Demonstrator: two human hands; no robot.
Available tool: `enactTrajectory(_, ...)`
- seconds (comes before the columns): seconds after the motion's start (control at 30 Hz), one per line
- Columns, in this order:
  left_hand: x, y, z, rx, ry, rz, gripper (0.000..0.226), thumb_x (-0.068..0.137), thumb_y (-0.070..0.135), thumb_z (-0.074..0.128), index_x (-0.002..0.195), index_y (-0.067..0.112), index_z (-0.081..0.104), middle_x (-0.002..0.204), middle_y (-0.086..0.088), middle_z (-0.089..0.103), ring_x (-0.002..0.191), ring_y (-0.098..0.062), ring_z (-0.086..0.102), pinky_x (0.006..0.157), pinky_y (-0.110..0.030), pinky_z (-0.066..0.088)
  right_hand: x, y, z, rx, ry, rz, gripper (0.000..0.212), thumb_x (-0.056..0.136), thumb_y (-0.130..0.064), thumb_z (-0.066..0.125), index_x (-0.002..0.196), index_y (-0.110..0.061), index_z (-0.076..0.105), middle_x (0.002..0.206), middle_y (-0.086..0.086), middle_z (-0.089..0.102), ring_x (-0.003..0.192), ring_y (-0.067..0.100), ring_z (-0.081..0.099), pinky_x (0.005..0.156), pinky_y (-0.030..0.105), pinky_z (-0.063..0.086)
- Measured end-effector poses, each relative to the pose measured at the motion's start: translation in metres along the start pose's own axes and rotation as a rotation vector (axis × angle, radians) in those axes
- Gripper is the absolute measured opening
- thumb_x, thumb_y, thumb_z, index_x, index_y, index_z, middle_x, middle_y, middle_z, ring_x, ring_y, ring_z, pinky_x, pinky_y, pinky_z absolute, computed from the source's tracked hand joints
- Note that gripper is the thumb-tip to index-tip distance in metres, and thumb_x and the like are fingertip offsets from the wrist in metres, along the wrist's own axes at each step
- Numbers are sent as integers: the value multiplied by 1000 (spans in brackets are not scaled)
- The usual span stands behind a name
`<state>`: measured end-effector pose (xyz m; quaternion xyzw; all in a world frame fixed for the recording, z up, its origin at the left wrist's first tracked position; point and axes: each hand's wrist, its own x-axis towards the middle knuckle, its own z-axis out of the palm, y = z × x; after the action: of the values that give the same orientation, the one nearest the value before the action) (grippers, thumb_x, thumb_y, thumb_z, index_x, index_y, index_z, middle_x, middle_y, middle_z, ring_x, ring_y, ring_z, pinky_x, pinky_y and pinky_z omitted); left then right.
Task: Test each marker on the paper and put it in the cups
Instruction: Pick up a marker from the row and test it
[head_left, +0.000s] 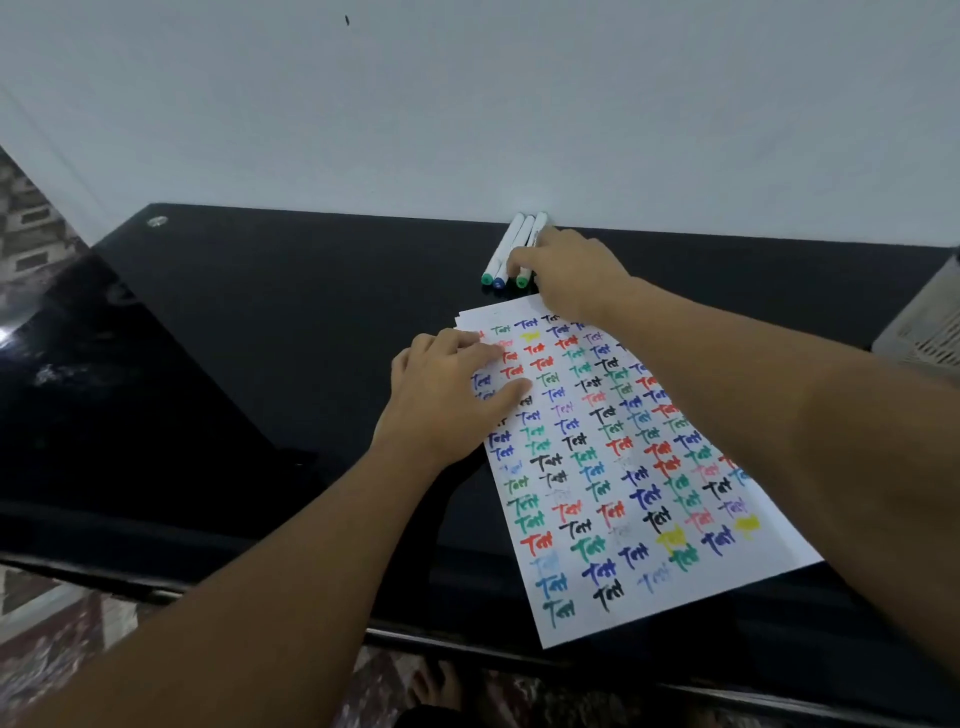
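Observation:
A white sheet of paper covered with rows of coloured "Test" scribbles lies on the black table. My left hand rests on the sheet's upper left part, fingers spread. Three white markers lie side by side just beyond the paper's far edge, against the wall, with green and blue caps pointing toward me. My right hand reaches over them, and its fingers curl around the rightmost marker, the one with a dark green cap. The hand hides much of that marker.
A white mesh cup stands at the right edge, partly cut off by the frame. The white wall runs right behind the table. The glossy table's front edge is close to me, with patterned floor below.

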<state>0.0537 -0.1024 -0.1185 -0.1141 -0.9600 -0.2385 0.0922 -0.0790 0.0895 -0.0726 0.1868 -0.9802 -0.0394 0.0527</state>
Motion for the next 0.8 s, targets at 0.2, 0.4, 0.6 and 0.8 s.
enactTrajectory(0.2, 1, -1, -1, 3, -8, 0, 61, 88, 74, 53, 138, 39, 58, 143, 15, 47, 129, -11, 35, 118, -43, 23, -1, 6, -5, -171, 199, -148, 33, 100, -18, 66, 132, -25, 63, 123, 10, 53, 111, 29, 51, 90, 43, 45)
enactTrajectory(0.4, 1, 1, -1, 21, -17, 3, 61, 88, 74, 53, 139, 40, 57, 144, 14, 47, 130, -12, 36, 117, -43, 24, -31, 7, -18, -86, 255, -182, 40, 107, -17, 55, 141, -23, 34, 107, 10, 60, 75, 23, 53, 63, 40, 52)
enactTrajectory(0.6, -1, 1, -3, 10, -1, 9, 61, 89, 73, 53, 137, 37, 60, 142, 13, 50, 129, -13, 38, 116, -42, 25, -84, 3, -40, 203, 130, -93, 34, 113, -35, 29, 137, -20, 48, 97, 6, 58, 81, 23, 57, 73, 44, 51)
enactTrajectory(0.8, -4, 3, -4, 14, 58, 87, 58, 90, 67, 58, 135, 30, 63, 134, 9, 55, 129, -16, 42, 114, -45, 31, -135, 5, -44, 149, -75, -49, 39, 112, -47, 27, 142, -30, 44, 109, 1, 66, 96, 24, 65, 80, 43, 54)
